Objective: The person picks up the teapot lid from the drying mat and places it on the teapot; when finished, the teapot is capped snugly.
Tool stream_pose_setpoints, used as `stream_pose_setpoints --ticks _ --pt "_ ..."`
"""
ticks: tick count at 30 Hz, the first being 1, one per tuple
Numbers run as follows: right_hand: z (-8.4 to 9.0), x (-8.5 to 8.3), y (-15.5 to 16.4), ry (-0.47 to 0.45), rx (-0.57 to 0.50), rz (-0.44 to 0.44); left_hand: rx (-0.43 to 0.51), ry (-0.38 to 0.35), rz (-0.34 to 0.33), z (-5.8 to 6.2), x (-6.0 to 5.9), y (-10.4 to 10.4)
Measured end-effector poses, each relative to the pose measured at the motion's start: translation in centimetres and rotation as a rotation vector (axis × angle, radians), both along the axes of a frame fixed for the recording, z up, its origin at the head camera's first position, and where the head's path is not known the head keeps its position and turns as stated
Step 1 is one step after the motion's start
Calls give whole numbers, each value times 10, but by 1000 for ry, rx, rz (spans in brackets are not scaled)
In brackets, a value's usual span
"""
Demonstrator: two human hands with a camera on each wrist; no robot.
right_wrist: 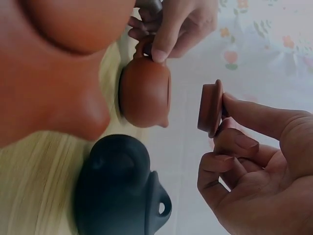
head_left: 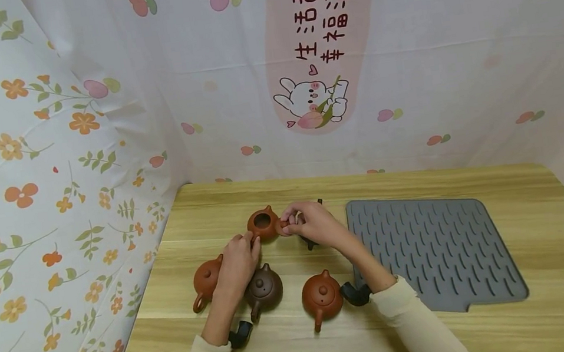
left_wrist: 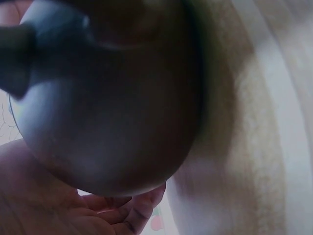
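Open teapot [head_left: 263, 224]: red-brown clay, lidless, its mouth showing dark; stands on the wooden table [head_left: 545, 308] at about 12 o'clock of the cluster of pots, just left of the grey ribbed mat [head_left: 431, 251].
Step in hand: judged to be the lifting-off or putting-back of the lid; which of the two cannot be told from this moment.
Next move: calls for the lid to be kept level and centred over the mouth if it goes back on, with the body steadied at its handle.
Other pots: a red-brown one [head_left: 206, 281] at 9 o'clock, partly under the left wrist; a dark brown one [head_left: 264, 288] at 6 o'clock; a red-brown one [head_left: 322, 295] at 5 o'clock, both with lids on.
Right hand [head_left: 310, 226]: thumb and forefinger pinch the lid [right_wrist: 210, 108] by its knob, held on edge just to the 3 o'clock side of the open teapot, apart from it.
Left hand [head_left: 237, 265]: fingertips [right_wrist: 159, 51] close on the open teapot's handle in the right wrist view.
Lid: small, round, same red clay.
Hard to make out: the left wrist view is filled by a blurred dark pot [left_wrist: 107, 107]; a small dark object behind the right hand is mostly hidden; the near pot in the right wrist view is cut off and out of focus.
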State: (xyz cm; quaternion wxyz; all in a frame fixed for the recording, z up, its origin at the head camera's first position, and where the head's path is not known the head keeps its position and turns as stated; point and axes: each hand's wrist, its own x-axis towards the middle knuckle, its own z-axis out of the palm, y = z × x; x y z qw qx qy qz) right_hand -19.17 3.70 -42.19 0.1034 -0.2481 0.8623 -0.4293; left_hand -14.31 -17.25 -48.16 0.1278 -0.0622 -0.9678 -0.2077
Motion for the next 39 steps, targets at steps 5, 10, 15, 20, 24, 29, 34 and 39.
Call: stream_pose_setpoints --ticks 5,10,15,20,24,29,34,39 --pt "1 -3 -9 -1 20 27 -5 1 4 0 0 0" --pt "2 -5 -17 8 49 48 -8 -9 10 0 0 1" --pt "3 -8 -26 24 72 63 -10 -14 9 0 0 1" --pt "4 -11 -32 27 74 87 -11 -14 4 1 0 0" --pt "5 -13 -36 9 89 96 -12 -19 4 1 -1 0" --pt "7 -18 -42 10 124 107 -13 -17 2 2 -1 0" --pt "9 -25 -50 31 146 128 -15 -9 2 2 -1 0" --pt "11 -30 -54 28 162 141 -3 -22 1 1 0 1"
